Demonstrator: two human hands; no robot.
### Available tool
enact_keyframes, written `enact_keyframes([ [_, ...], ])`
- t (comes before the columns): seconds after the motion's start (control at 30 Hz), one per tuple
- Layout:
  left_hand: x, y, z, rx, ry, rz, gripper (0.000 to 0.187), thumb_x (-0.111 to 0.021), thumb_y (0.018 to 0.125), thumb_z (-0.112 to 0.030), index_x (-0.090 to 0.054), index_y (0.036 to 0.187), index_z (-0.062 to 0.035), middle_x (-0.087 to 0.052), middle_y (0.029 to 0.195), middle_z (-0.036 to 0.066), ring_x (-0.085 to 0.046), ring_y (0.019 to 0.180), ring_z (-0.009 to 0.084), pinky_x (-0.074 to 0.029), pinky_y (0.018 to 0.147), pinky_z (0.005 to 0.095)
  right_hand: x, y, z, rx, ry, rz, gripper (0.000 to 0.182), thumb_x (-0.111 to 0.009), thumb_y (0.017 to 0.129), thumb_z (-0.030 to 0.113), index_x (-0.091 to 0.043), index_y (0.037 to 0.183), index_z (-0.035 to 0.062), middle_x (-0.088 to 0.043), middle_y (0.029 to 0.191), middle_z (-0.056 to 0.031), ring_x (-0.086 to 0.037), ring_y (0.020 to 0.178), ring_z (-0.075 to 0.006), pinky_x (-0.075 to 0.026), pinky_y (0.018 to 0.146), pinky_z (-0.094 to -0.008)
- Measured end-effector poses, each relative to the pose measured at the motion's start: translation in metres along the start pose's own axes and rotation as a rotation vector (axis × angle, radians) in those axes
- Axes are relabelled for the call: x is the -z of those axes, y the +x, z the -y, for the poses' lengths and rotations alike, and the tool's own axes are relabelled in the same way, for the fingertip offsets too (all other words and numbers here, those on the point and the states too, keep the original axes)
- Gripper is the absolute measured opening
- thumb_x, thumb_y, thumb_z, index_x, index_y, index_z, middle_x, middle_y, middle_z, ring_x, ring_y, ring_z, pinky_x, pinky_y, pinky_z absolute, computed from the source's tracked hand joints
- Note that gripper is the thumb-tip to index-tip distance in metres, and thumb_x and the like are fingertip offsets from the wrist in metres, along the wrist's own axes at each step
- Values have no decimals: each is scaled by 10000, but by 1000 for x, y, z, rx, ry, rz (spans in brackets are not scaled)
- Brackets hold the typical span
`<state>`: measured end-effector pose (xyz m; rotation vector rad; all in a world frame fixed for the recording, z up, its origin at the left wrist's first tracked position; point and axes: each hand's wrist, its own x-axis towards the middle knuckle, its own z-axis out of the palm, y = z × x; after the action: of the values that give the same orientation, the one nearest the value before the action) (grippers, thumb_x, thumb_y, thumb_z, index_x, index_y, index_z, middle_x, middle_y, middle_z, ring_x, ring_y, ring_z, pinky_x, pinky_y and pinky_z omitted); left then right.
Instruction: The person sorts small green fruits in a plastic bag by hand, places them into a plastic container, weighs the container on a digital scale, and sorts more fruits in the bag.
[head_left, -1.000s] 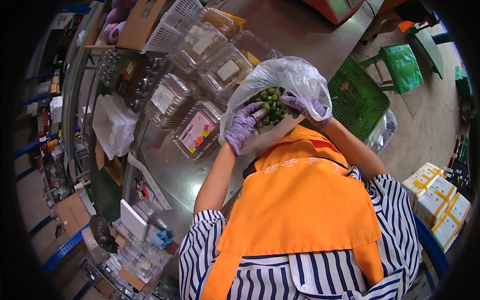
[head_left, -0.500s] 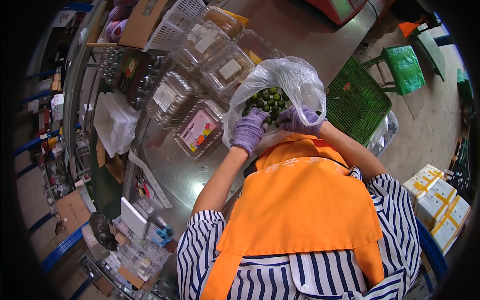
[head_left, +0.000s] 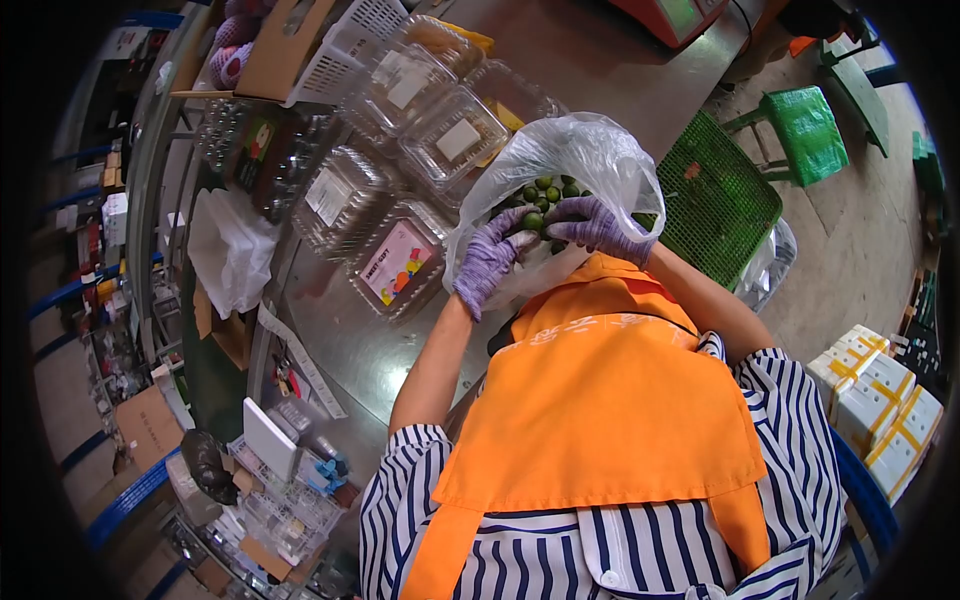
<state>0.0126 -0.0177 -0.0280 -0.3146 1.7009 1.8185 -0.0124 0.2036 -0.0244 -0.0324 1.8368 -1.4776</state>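
A clear plastic bag (head_left: pixel 590 140) lies open on the metal table, with several small round green fruits (head_left: pixel 545 190) inside. Both hands wear purple knitted gloves and are in the mouth of the bag. My left hand (head_left: pixel 490 255) is at the bag's left side, its fingers curled towards one green fruit (head_left: pixel 533 221). My right hand (head_left: pixel 600 228) reaches in from the right, fingers bent together over the fruits near that same one. What lies under the right fingers is hidden.
Clear plastic boxes (head_left: pixel 400 255) stand left of the bag on the metal table (head_left: pixel 370 350). A green crate (head_left: pixel 715 200) is at the right, near a green-covered stool (head_left: pixel 805 137). A red scale (head_left: pixel 665 20) stands at the back. White foam boxes (head_left: pixel 875 405) are at the lower right.
My left hand has turned and its fingers now extend further over the fruits. My right hand has moved slightly left, closer to the left fingertips. The bag's right rim has shifted a little.
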Motion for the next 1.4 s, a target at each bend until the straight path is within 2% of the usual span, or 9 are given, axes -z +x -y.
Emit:
enact_keyframes([
  [0.23,-10,2,0,-209,71,-121,342,-619,830,2,-597,1169,-35,-636,1001,23,-577,830,105,-493,747,244,-2,-1,10,-51,165,-9,529,-688,806,449,-598,1152,60,-624,838,-37,-550,673,-103,-456,569,-233],
  [0.37,11,10,13,-356,978,-211,390,-654,809,-113,-561,1183,-50,-621,1020,149,-618,906,275,-496,816,361,9,-3,12,-18,246,-143,493,-743,775,371,-593,1116,49,-618,821,-35,-549,654,-105,-451,557,-221],
  [0.5,-8,10,24,-241,1232,-228,359,-669,785,-205,-591,1107,-66,-573,1075,149,-582,986,321,-473,854,404,14,-5,12,43,334,-153,443,-755,770,283,-589,1105,45,-625,826,-45,-560,664,-105,-468,540,-227],
  [0.6,-4,16,26,-274,1110,-242,380,-675,777,-191,-595,1126,-67,-589,1062,152,-597,960,311,-483,838,396,13,-7,12,96,545,-23,433,-699,814,266,-552,1159,49,-624,851,-47,-586,697,-106,-482,565,-215],
  [0.63,1,20,26,-361,979,-223,326,-661,816,-173,-613,1121,-67,-637,942,104,-623,774,209,-502,695,317,12,-8,11,113,647,35,430,-675,833,260,-535,1182,51,-620,860,-46,-597,712,-106,-487,578,-208],
  [0.77,6,1,-8,97,-76,-13,218,-577,923,-190,-622,1110,-88,-596,733,-28,-407,511,13,-325,479,158,19,-6,4,70,1010,313,379,-598,865,215,-512,1201,61,-597,1014,-55,-606,837,-94,-477,597,-153],
  [0.9,21,-2,-6,34,-379,270,263,-570,930,-255,-611,1125,-83,-661,872,2,-458,520,10,-324,423,130,19,-9,14,100,886,197,369,-598,875,220,-522,1196,54,-623,1001,-49,-602,793,-82,-461,555,-151],
  [1.1,4,-9,-26,-6,-338,71,259,-616,897,-156,-570,1134,-61,-647,905,22,-576,666,51,-452,526,149,12,-6,12,270,581,59,335,-617,882,247,-573,1157,61,-655,970,-21,-605,707,-73,-459,512,-177],
  [1.4,-17,-11,-31,-472,385,-190,345,-655,786,28,-562,1112,-29,-608,993,49,-580,903,116,-483,809,250,4,-8,25,30,498,74,362,-664,851,306,-600,1141,100,-633,908,6,-603,726,-70,-477,544,-197],
])
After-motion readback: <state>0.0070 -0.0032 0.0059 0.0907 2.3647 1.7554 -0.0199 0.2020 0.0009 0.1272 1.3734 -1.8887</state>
